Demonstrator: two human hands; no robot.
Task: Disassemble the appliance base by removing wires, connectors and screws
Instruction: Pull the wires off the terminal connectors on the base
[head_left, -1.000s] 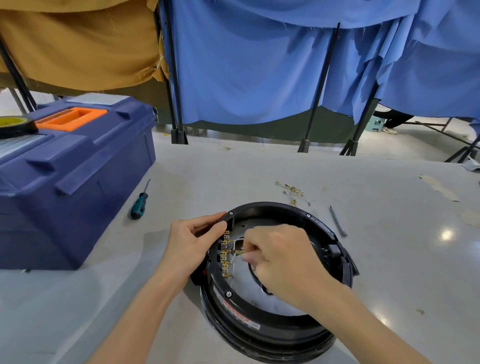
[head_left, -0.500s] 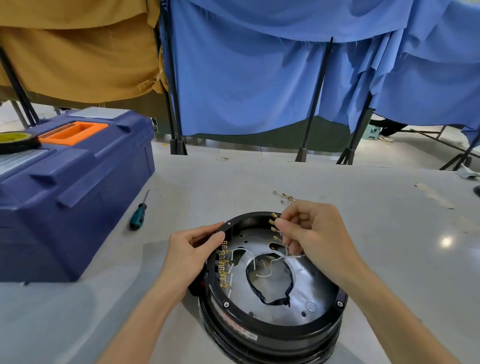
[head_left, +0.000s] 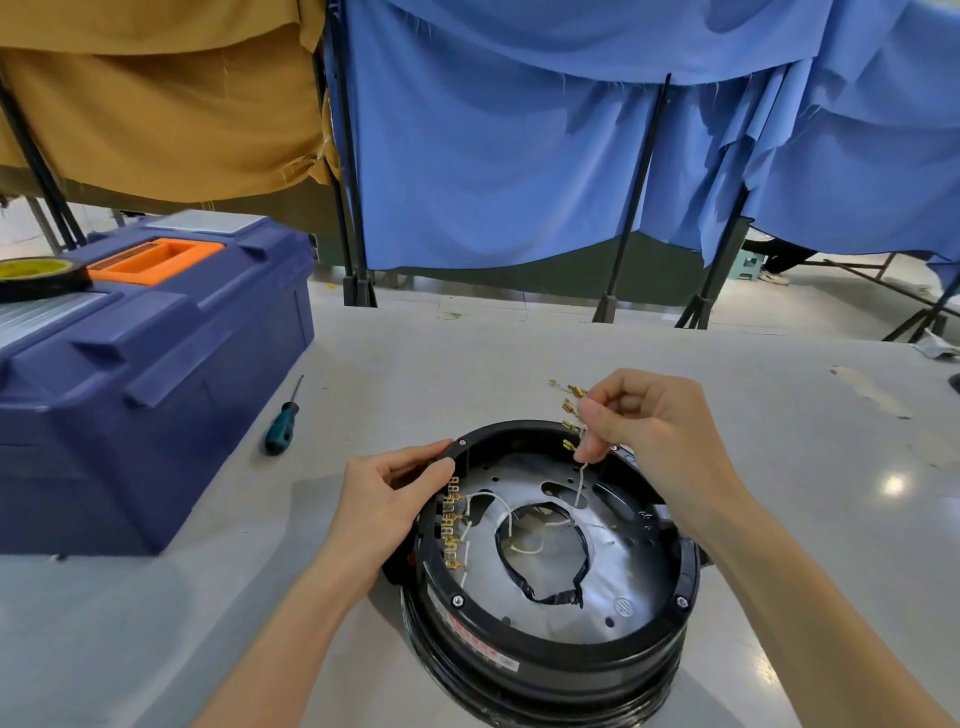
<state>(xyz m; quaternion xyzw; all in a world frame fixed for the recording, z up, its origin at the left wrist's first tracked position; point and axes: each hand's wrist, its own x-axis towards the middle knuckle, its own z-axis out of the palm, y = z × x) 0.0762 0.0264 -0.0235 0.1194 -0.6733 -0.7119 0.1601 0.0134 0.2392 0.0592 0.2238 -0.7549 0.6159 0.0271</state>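
The white wire (head_left: 579, 483) is thin, limp and light; it will follow any pull and offers little to grip. The safer hold is likely close to a brass end rather than mid-strand, since a hard tug could tear the strand from its terminal. It runs taut from the pinch at the far rim down toward the taped central opening, its long axis lying roughly away from the person.

The right hand (head_left: 654, 431) pinches this wire between thumb and fingers, with a few brass ends showing just beside the fingertips. The appliance base (head_left: 550, 623) is stiff, round and looks fairly heavy – it lies flat on the counter (head_left: 467, 358), open side up, with no long axis of its own. A row of connectors (head_left: 452, 519) stands inside its left rim, more white strands leading off them. The left hand (head_left: 384, 509) grips that rim beside the row, bracing the base. Rim screws (head_left: 457, 601) are not yet out.

Loose connectors (head_left: 569, 389) lie just beyond the base. A screwdriver (head_left: 280, 426) rests near the blue toolbox (head_left: 156, 364) – well apart from both hands.
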